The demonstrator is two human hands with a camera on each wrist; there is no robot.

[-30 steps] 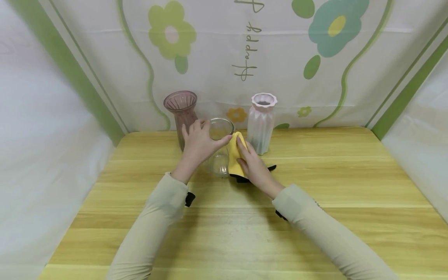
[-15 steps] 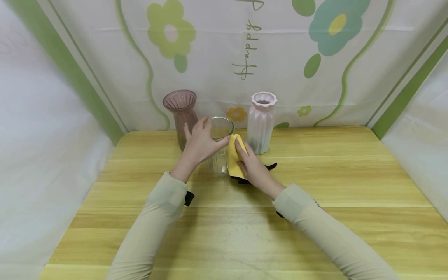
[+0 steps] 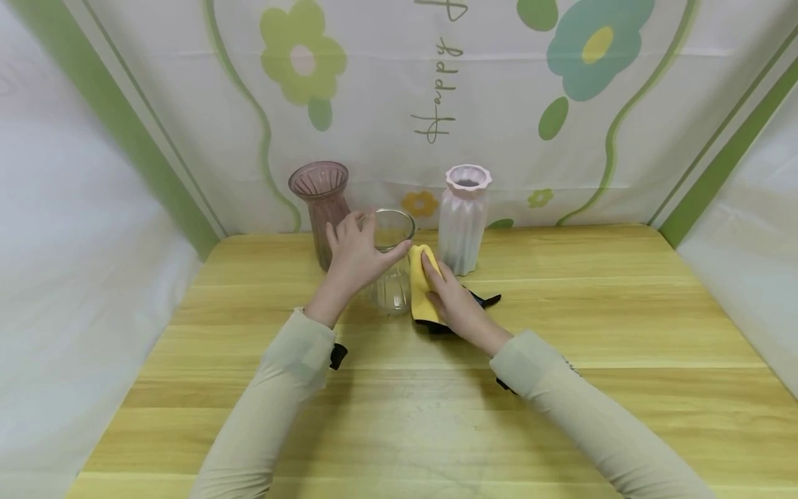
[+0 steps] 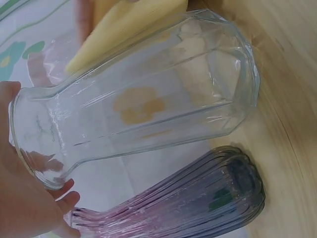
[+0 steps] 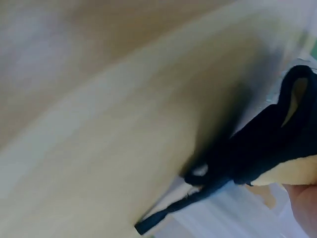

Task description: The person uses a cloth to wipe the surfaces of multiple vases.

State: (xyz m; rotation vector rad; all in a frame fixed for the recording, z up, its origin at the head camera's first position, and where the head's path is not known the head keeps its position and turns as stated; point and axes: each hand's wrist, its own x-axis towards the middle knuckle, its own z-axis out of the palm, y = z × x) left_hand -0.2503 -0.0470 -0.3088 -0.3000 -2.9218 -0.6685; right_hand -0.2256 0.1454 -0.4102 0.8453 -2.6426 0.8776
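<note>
A clear glass vase (image 3: 393, 294) stands upright on the table between my hands. My left hand (image 3: 354, 262) holds it by the flared rim, thumb on one side and fingers on the other, as the left wrist view shows on the glass vase (image 4: 143, 111). My right hand (image 3: 460, 305) grips a folded yellow cloth (image 3: 424, 291) with a black edge, at the right side of the glass. In the left wrist view the yellow cloth (image 4: 129, 29) lies along the vase wall. Dark folds of the cloth (image 5: 257, 144) hang below the hand in the right wrist view.
A purple ribbed glass vase (image 3: 327, 208) stands behind my left hand. To the back right is a pink-and-white fluted vase (image 3: 463, 225). Behind both hangs a white curtain (image 3: 374, 145) with flower prints, at the back edge of the wooden table (image 3: 592, 298).
My right hand has slid the yellow cloth a little down and to the right beside the glass vase. My left hand stays at the rim.
</note>
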